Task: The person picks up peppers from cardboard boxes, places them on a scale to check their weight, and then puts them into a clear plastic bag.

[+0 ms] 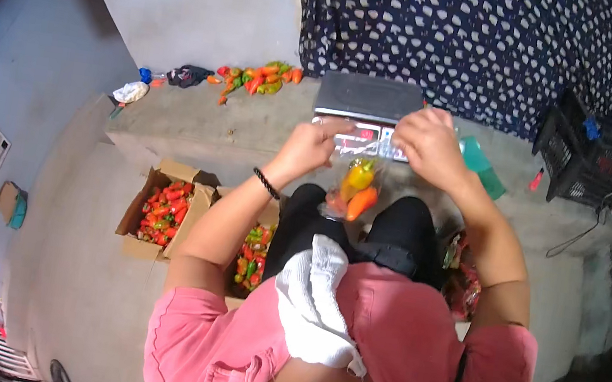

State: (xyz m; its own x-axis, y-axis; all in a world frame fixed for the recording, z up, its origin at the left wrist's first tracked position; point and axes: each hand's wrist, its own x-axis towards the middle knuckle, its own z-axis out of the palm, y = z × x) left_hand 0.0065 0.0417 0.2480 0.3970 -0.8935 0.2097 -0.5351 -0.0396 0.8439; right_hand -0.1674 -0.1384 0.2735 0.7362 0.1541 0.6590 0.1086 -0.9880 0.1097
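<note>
A clear plastic bag (pixel 335 209) with yellow, orange and red peppers (pixel 360 179) hangs in front of my knees. Its top edge stretches between my two hands. My left hand (pixel 312 145), a dark beaded bracelet on its wrist, pinches the left side of the bag's top, with the index finger reaching out toward the right. At the right side my right hand (pixel 430 144) has its fingers closed on the plastic. Just behind both hands sits a digital scale (pixel 370 97) with a dark platform, its front panel partly covered by the hands and bag.
Loose peppers (pixel 259 77) lie on the concrete ledge (pixel 176 116) left of the scale. Cardboard boxes of peppers (pixel 162 214) (pixel 254 254) stand by my left leg. A teal plastic piece (pixel 483 167) is right of the scale, and black crates (pixel 593 153) are farther right.
</note>
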